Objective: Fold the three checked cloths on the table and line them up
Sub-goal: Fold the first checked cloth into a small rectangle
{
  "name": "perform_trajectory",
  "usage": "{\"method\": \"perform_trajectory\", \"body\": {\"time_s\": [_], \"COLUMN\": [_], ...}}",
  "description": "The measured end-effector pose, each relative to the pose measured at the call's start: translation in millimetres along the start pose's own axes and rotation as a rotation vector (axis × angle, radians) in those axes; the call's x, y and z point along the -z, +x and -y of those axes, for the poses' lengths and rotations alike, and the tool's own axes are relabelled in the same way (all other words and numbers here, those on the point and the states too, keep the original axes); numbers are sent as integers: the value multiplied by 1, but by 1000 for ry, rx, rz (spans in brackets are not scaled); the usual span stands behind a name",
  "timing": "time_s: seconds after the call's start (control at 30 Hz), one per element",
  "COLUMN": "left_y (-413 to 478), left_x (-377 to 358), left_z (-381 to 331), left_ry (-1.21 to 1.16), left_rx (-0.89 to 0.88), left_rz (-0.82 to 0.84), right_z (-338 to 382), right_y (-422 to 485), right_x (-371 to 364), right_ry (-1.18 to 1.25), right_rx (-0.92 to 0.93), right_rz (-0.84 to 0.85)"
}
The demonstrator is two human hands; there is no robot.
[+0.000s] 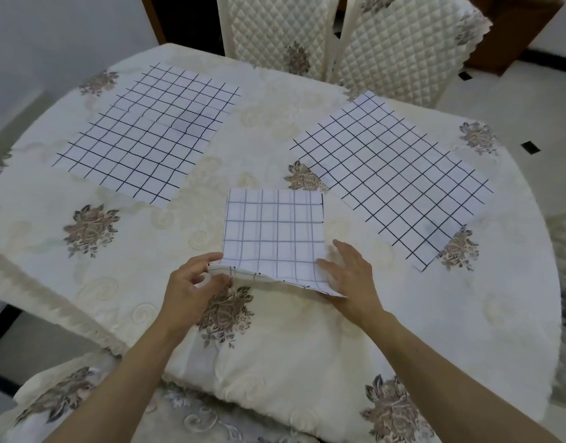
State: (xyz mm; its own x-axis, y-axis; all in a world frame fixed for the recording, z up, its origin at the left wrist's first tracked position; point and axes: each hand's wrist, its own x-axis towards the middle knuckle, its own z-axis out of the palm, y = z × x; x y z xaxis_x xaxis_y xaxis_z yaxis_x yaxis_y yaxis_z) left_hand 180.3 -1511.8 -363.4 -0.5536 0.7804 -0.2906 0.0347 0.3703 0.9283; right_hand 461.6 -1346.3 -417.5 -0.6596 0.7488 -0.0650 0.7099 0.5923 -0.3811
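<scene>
Middle cloth (275,231) half folded
My left hand (192,282) pinches its near corner, right hand (348,276) spread flat; uneven pull could skew the layers.

It looked like a home dining room. The round surface (262,139) wore a cream tablecloth embroidered with brown-grey flower sprays (307,362). A chair in a quilted cream cover (268,30) and a second like it (399,49) stood at the far edge, on a pale tiled floor with small dark insets (511,100), before brown wooden furniture (524,33).
</scene>
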Motion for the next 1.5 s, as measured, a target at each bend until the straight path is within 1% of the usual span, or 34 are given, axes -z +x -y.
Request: {"method": "perform_trajectory", "body": {"time_s": [0.07,0.2,0.27,0.37,0.47,0.6,0.67,0.73,0.9,0.97,1.03,1.17,1.3,1.5], "left_y": [1,3,4,9,15,28,37,46,50,50,52,58,63,66], "left_x": [-1,-2,-3,-7,-9,-12,-12,-11,-9,-10,-11,-12,-12,-10], "left_z": [-4,-8,-11,-16,-23,-29,-25,-16,1,5,10,9,3,9], "left_ry": [0,-37,-58,-84,-105,-106,-40,117,519,614,682,668,622,608], "left_rx": [-5,6,22,38,46,56,34,19,69,87,94,94,82,11], "left_rz": [-10,-33,-45,-53,-73,-96,-112,-115,-52,-21,-26,-62,-68,-121], "right_z": [-1,2,1,-5,-3,1,3,6,13,15,16,18,21,22], "right_y": [1,6,11,17,18,20,21,22,27,29,31,37,41,54], "right_x": [-1,-1,-3,-8,-9,-7,-6,-4,2,5,7,9,14,21], "right_ry": [-9,48,81,93,107,150,185,210,271,283,285,275,325,384], "right_rx": [-9,-31,-47,-18,-69,-142,-174,-207,-273,-276,-293,-326,-328,-286], "right_rz": [10,-85,-78,-70,-102,-92,-90,-79,-56,-46,-15,12,-49,-117]}}
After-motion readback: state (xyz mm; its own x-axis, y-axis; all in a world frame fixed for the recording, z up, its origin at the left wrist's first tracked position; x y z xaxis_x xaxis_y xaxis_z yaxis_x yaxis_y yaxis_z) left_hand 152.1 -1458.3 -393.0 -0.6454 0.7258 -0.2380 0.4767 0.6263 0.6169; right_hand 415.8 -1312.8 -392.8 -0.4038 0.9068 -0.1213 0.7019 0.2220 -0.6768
